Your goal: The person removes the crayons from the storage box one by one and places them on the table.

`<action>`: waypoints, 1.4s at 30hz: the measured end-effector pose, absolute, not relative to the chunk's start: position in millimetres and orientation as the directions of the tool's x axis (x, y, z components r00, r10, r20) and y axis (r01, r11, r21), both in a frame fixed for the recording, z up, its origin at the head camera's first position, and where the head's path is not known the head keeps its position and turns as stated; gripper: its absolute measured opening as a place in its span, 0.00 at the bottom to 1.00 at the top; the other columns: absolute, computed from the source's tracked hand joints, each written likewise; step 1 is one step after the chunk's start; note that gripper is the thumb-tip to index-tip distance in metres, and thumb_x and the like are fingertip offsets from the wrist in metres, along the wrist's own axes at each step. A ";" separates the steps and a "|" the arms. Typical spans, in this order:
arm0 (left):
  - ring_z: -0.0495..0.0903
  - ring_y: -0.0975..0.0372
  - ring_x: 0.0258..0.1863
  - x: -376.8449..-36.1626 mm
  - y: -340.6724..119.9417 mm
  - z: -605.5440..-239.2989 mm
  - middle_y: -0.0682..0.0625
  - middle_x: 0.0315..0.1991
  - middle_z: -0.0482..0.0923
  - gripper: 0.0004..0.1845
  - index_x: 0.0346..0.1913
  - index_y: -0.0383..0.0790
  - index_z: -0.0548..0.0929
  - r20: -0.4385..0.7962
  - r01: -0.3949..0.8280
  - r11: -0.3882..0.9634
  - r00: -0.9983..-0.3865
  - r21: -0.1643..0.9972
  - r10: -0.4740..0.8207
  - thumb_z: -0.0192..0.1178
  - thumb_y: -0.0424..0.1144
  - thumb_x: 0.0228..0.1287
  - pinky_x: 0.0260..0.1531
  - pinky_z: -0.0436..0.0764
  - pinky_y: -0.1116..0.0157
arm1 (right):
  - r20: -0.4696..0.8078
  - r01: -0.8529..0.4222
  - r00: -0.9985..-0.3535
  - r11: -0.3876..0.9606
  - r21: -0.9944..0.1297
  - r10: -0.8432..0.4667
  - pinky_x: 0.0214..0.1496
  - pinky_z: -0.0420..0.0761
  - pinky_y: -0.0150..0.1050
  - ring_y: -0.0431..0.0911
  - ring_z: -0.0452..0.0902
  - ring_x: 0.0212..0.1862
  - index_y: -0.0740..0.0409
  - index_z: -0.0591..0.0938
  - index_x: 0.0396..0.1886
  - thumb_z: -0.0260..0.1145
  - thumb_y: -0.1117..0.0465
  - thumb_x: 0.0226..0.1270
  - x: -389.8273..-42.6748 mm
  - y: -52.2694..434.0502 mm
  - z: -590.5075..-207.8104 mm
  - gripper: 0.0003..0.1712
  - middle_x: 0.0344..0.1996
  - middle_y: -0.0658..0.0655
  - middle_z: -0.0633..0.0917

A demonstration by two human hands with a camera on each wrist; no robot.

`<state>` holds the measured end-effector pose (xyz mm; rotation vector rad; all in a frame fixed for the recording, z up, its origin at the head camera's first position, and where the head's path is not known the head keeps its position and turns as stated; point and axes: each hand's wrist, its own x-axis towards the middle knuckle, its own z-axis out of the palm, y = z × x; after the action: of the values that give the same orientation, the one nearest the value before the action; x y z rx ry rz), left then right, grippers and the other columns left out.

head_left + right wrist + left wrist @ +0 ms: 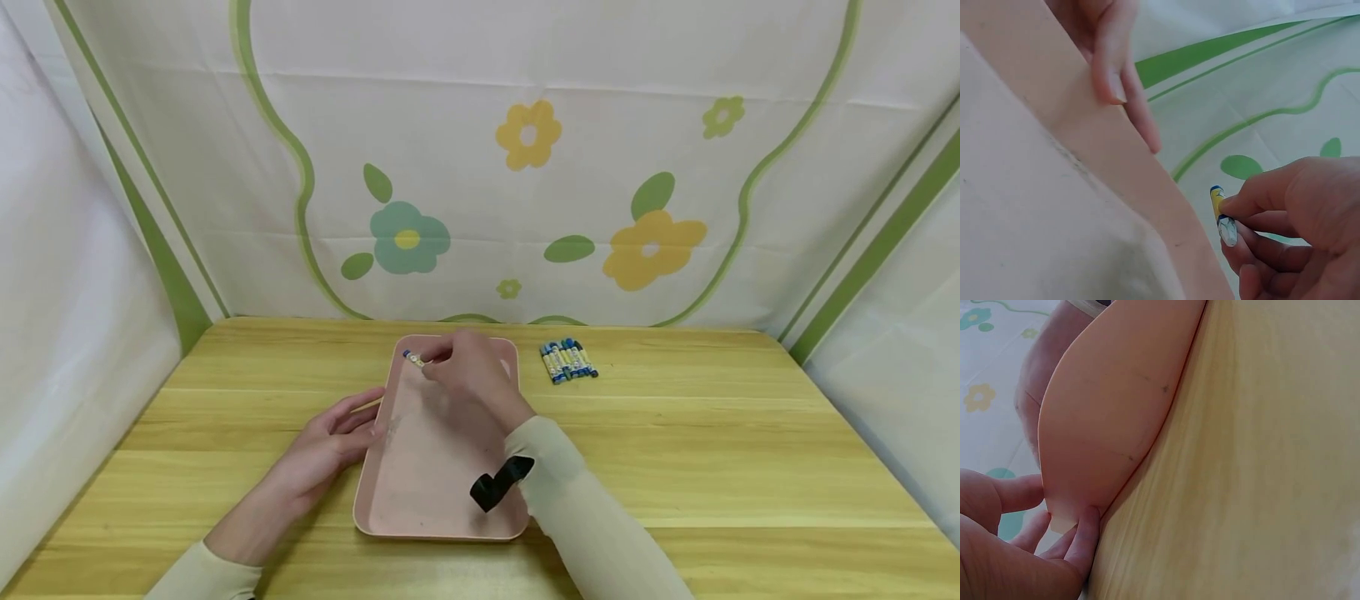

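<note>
- Head view: right hand reaches over the pink tray and pinches a crayon at its far left corner; more crayons lie right of the tray on the table
- Left wrist view: left hand, fingers straight, touches the tray's edge
- Right wrist view: thumb and fingers pinch the yellow-blue crayon

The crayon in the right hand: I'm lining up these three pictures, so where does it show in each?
Head: the crayon is pinched in the right hand over the far left corner of the pink tray.
Left wrist: not in view.
Right wrist: lower right, pinched between thumb and fingers.
Shared landmark: the pink tray, which the left hand touches at its left rim.
</note>
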<state>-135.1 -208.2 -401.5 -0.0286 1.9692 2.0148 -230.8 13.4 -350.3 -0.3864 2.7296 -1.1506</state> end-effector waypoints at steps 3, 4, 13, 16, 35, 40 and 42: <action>0.74 0.62 0.72 -135.7 -208.2 -401.5 0.35 0.83 0.60 0.37 0.84 0.39 0.59 -0.237 -0.242 0.002 -0.948 0.970 0.211 0.61 0.37 0.79 0.60 0.81 0.72 | -0.016 -0.199 -0.958 0.703 -0.683 -0.287 0.46 0.78 0.37 0.39 0.80 0.38 0.38 0.94 0.46 0.72 0.52 0.70 -233.2 21.6 -346.4 0.09 0.38 0.41 0.90; 0.74 0.62 0.71 -135.9 -208.1 -401.8 0.35 0.83 0.60 0.37 0.84 0.39 0.59 -0.237 -0.242 0.002 -0.949 0.970 0.209 0.61 0.37 0.79 0.60 0.81 0.72 | -0.008 -0.202 -0.959 0.701 -0.684 -0.285 0.46 0.79 0.37 0.40 0.81 0.39 0.38 0.94 0.47 0.72 0.52 0.70 -233.6 24.9 -345.8 0.09 0.38 0.41 0.91; 0.76 0.61 0.70 -137.8 -206.7 -404.4 0.34 0.82 0.61 0.36 0.83 0.38 0.60 -0.239 -0.244 0.003 -0.949 0.970 0.206 0.61 0.36 0.78 0.59 0.82 0.71 | 0.014 -0.143 -0.978 0.625 -0.767 -0.207 0.42 0.85 0.37 0.46 0.84 0.44 0.49 0.94 0.49 0.73 0.59 0.70 -239.8 68.1 -348.9 0.11 0.43 0.51 0.91; 0.75 0.61 0.70 -138.7 -206.0 -404.6 0.34 0.82 0.61 0.36 0.83 0.38 0.60 -0.238 -0.242 0.005 -0.949 0.970 0.207 0.61 0.36 0.78 0.59 0.82 0.71 | 0.033 -0.137 -0.984 0.621 -0.771 -0.176 0.43 0.86 0.39 0.47 0.86 0.45 0.50 0.93 0.49 0.73 0.59 0.70 -242.2 84.3 -349.6 0.10 0.43 0.53 0.92; 0.76 0.62 0.69 -142.5 -207.5 -406.9 0.33 0.82 0.60 0.36 0.83 0.37 0.59 -0.227 -0.232 0.004 -0.951 0.973 0.207 0.60 0.35 0.78 0.60 0.81 0.71 | 0.090 -0.112 -0.994 0.620 -0.777 -0.066 0.42 0.84 0.38 0.53 0.88 0.49 0.54 0.91 0.54 0.69 0.57 0.74 -259.9 154.7 -353.5 0.14 0.48 0.60 0.92; 0.75 0.60 0.70 -143.5 -207.2 -407.4 0.33 0.83 0.59 0.36 0.83 0.38 0.59 -0.232 -0.236 0.005 -0.950 0.972 0.211 0.59 0.35 0.79 0.60 0.81 0.71 | 0.085 -0.084 -0.996 0.629 -0.773 -0.028 0.46 0.85 0.40 0.54 0.87 0.52 0.54 0.91 0.55 0.69 0.56 0.74 -263.5 169.0 -355.5 0.15 0.51 0.61 0.92; 0.75 0.59 0.71 -143.5 -207.1 -407.2 0.33 0.83 0.59 0.36 0.83 0.38 0.59 -0.234 -0.238 0.006 -0.949 0.971 0.211 0.59 0.35 0.79 0.60 0.81 0.71 | 0.079 -0.070 -0.997 0.633 -0.771 -0.013 0.48 0.85 0.42 0.55 0.87 0.53 0.55 0.91 0.56 0.69 0.56 0.74 -264.5 174.5 -356.7 0.16 0.51 0.61 0.91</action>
<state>-143.5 -207.1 -407.2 -0.0276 1.9755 2.0146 -264.5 174.5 -356.7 -0.0739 2.8977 -1.3736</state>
